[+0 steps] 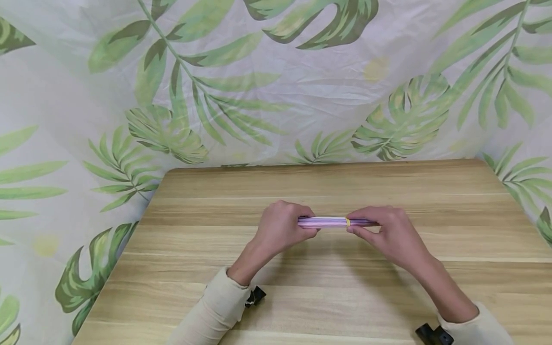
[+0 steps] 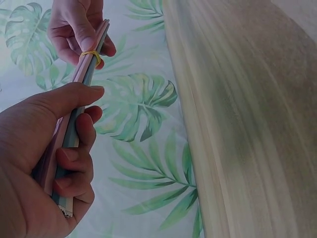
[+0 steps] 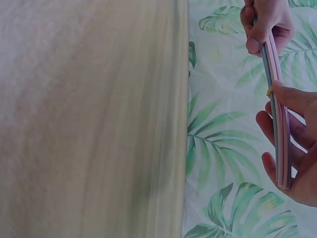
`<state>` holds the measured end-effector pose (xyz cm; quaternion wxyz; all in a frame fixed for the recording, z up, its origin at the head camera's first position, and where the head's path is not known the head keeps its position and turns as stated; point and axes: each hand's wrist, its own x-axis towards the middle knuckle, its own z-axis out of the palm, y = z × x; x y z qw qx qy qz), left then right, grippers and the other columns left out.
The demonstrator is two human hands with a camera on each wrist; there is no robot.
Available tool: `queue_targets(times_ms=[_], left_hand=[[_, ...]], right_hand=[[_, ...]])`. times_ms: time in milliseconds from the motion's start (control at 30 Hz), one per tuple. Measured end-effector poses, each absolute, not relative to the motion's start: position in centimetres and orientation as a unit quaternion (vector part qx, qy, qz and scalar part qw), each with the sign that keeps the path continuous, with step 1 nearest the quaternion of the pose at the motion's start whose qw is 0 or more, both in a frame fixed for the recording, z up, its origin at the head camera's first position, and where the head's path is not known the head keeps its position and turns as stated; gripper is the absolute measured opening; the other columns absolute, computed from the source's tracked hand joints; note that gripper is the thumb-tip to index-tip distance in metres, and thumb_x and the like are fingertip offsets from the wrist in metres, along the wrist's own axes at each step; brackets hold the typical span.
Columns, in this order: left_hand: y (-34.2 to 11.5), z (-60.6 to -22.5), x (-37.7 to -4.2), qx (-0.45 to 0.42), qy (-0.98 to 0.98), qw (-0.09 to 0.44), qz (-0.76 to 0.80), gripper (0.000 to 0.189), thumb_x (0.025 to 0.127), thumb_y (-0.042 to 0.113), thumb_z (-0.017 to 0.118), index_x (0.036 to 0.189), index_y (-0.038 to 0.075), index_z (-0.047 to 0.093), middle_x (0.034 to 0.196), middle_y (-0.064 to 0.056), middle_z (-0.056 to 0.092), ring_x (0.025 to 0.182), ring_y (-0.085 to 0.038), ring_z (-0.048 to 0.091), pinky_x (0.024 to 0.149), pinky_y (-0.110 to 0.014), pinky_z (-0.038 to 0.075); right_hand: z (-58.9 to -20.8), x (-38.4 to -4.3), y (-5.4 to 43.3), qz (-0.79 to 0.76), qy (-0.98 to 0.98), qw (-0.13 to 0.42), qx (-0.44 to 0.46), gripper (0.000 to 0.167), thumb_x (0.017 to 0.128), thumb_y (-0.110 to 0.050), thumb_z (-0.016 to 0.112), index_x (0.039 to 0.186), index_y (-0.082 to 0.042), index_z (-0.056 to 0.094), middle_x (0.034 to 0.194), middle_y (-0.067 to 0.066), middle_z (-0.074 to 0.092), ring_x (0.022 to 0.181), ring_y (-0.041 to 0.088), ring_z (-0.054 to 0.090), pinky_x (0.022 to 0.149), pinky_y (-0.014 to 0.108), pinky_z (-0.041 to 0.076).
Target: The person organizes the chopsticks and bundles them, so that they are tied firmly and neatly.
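Note:
A bundle of thin, straight pastel sticks point(image 1: 323, 223) is held level above the wooden table, pink and lilac on one side, blue-green on another. A yellow rubber band point(image 1: 348, 222) circles it toward its right end. My left hand point(image 1: 282, 225) grips the left end, fingers curled round the sticks and thumb along them in the left wrist view. With thumb and forefinger, my right hand point(image 1: 388, 230) pinches the bundle right at the band. The other right fingers point(image 3: 270, 163) lie behind the sticks in the right wrist view.
The wood-grain table point(image 1: 302, 292) spreads below both hands, its far edge near a leaf-patterned cloth point(image 1: 319, 96) that hangs behind and at the sides. Small black devices point(image 1: 256, 296) sit at both sleeve cuffs.

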<state>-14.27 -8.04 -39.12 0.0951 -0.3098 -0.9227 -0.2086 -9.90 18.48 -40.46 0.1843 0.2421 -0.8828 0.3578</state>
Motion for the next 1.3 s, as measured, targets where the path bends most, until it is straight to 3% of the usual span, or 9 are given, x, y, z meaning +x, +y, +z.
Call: queue_targets(times_ms=[233, 433, 733, 967, 1167, 1300], left_hand=[[-7.5, -39.3, -14.0, -0.325, -0.92, 0.072, -0.207, 0.011, 0.08, 0.027, 0.09, 0.088, 0.022, 0.084, 0.072, 0.011, 0.074, 0.058, -0.003, 0.052, 0.053, -0.022, 0.04], [-7.5, -39.4, -14.0, -0.315, -0.923, 0.071, -0.208, 0.009, 0.081, 0.025, 0.089, 0.087, 0.022, 0.083, 0.071, 0.012, 0.073, 0.057, -0.003, 0.05, 0.053, -0.022, 0.038], [-7.8, -39.4, -14.3, -0.312, -0.924, 0.082, -0.207, 0.008, 0.081, 0.025, 0.089, 0.086, 0.022, 0.083, 0.069, 0.012, 0.071, 0.056, -0.002, 0.049, 0.052, -0.021, 0.037], [-7.5, -39.2, -14.0, -0.321, -0.922, 0.082, -0.2, 0.01, 0.08, 0.026, 0.09, 0.086, 0.023, 0.083, 0.07, 0.012, 0.072, 0.057, -0.002, 0.05, 0.052, -0.021, 0.038], [-7.2, -39.3, -13.8, -0.326, -0.92, 0.069, -0.205, 0.009, 0.081, 0.026, 0.089, 0.087, 0.023, 0.083, 0.069, 0.012, 0.071, 0.056, -0.002, 0.048, 0.052, -0.02, 0.037], [-7.4, -39.1, -13.9, -0.316, -0.923, 0.071, -0.207, 0.009, 0.082, 0.027, 0.089, 0.088, 0.022, 0.083, 0.07, 0.012, 0.072, 0.057, -0.002, 0.049, 0.052, -0.021, 0.038]], right_hand=[[-40.9, -9.6, 17.7, 0.379, -0.882, 0.145, 0.24, 0.021, 0.086, -0.012, 0.09, 0.106, -0.015, 0.085, 0.099, 0.0, 0.084, 0.084, 0.008, 0.077, 0.072, 0.025, 0.063], [-40.2, -9.6, 18.3, 0.369, -0.895, 0.117, 0.222, 0.028, 0.087, -0.015, 0.089, 0.114, -0.015, 0.083, 0.106, 0.001, 0.084, 0.09, 0.014, 0.08, 0.074, 0.033, 0.063], [-40.6, -9.9, 18.6, 0.362, -0.882, 0.166, 0.252, 0.023, 0.084, -0.007, 0.09, 0.104, -0.017, 0.084, 0.1, -0.001, 0.083, 0.085, 0.013, 0.08, 0.071, 0.032, 0.064], [-41.1, -9.8, 17.6, 0.373, -0.872, 0.181, 0.26, 0.025, 0.083, -0.007, 0.091, 0.104, -0.019, 0.085, 0.101, -0.003, 0.084, 0.084, 0.01, 0.079, 0.071, 0.02, 0.059], [-40.7, -9.6, 17.4, 0.369, -0.885, 0.13, 0.253, 0.027, 0.088, -0.015, 0.089, 0.114, -0.015, 0.083, 0.107, 0.0, 0.084, 0.089, 0.012, 0.079, 0.075, 0.029, 0.063], [-40.1, -9.7, 18.3, 0.365, -0.893, 0.118, 0.236, 0.027, 0.087, -0.015, 0.089, 0.114, -0.016, 0.083, 0.107, 0.0, 0.083, 0.09, 0.013, 0.08, 0.075, 0.033, 0.064]])
